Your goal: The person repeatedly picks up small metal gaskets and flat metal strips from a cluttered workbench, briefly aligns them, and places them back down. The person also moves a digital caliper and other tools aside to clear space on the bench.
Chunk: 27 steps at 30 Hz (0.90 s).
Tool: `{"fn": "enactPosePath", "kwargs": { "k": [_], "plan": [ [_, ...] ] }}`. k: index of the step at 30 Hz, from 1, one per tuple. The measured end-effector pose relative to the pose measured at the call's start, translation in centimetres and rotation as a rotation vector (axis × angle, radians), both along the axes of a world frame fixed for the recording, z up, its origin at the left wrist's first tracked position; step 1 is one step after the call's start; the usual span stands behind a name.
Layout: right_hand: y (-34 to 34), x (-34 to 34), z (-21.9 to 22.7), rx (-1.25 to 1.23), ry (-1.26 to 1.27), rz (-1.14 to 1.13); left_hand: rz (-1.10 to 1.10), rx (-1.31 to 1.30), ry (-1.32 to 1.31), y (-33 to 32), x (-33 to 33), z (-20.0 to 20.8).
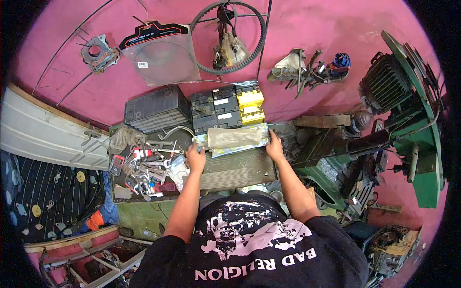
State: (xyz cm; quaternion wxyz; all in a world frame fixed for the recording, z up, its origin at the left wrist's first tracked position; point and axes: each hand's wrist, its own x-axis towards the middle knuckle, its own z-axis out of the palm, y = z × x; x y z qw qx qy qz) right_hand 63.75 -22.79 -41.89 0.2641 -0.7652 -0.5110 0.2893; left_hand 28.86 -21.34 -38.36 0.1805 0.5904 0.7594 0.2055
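Between my two hands is a long flat packet, with crumpled brown paper on top and a pale blue and yellow printed wrapper showing around it. My left hand grips its left end, fingers curled around the edge. At the opposite end my right hand closes on the packet, thumb side inward. What lies inside the wrapping is hidden by the paper. Just below it, a row of thin grey rods lies side by side on the greenish worktop.
Wrenches and other hand tools crowd a dark tray on the left. Black batteries and yellow ones stand behind the packet, beside a dark ribbed case. A green drill-press-like machine rises at right.
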Motion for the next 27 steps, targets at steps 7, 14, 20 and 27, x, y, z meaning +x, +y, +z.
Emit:
{"fn": "enactPosePath", "kwargs": {
  "k": [7, 14, 20, 27],
  "plan": [
    [-1.9, -1.1, 1.7, 0.156, -0.107, -0.049, -0.117, 0.121, -0.088, -0.7, -2.4, -2.6],
    [-10.0, -6.1, 1.5, 0.264, -0.341, 0.212, -0.198, 0.201, 0.024, -7.7, -4.3, -1.7],
    [-11.3, -11.5, 1.3, 0.174, -0.452, 0.768, -0.374, 0.017, 0.219, -14.2, -4.7, -3.7],
    [-10.1, -12.6, -1.3, 0.160, -0.654, 0.719, -0.446, 0.100, 0.306, -11.6, -5.3, -4.2]
  ]
}}
